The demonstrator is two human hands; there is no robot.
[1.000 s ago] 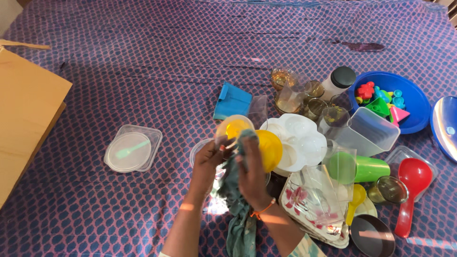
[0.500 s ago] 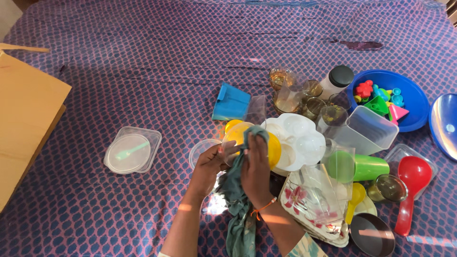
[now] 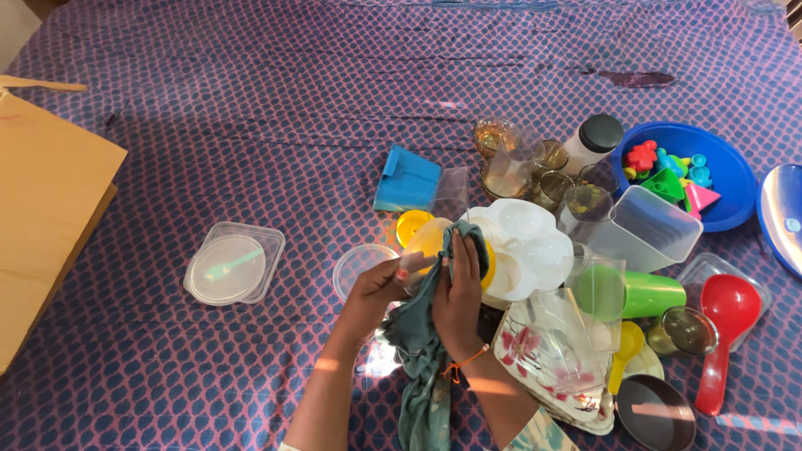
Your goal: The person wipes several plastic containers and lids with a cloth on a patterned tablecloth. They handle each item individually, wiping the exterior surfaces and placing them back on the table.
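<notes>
A brown cardboard box (image 3: 42, 217) sits at the far left edge of the bed cover (image 3: 251, 100), and further in lies a clear square tub (image 3: 235, 262) with a round lid and a pale green spoon inside. Next comes a clear round lid (image 3: 361, 267), just beside my left hand (image 3: 378, 290), whose fingers are closed around the near rim of the yellow bowl (image 3: 428, 238). My right hand (image 3: 458, 296) presses a grey-green cloth (image 3: 418, 351) against that bowl, fingers wrapped over the cloth; the cloth hangs down between my wrists. Behind the bowl is a blue plastic piece (image 3: 407, 178). Touching the bowl on its right is a white lobed tray (image 3: 528, 246), then small glasses (image 3: 535, 171), a green cup (image 3: 639, 294) on its side, a red scoop (image 3: 725, 326) and a blue bowl (image 3: 718, 188) of coloured toys
</notes>
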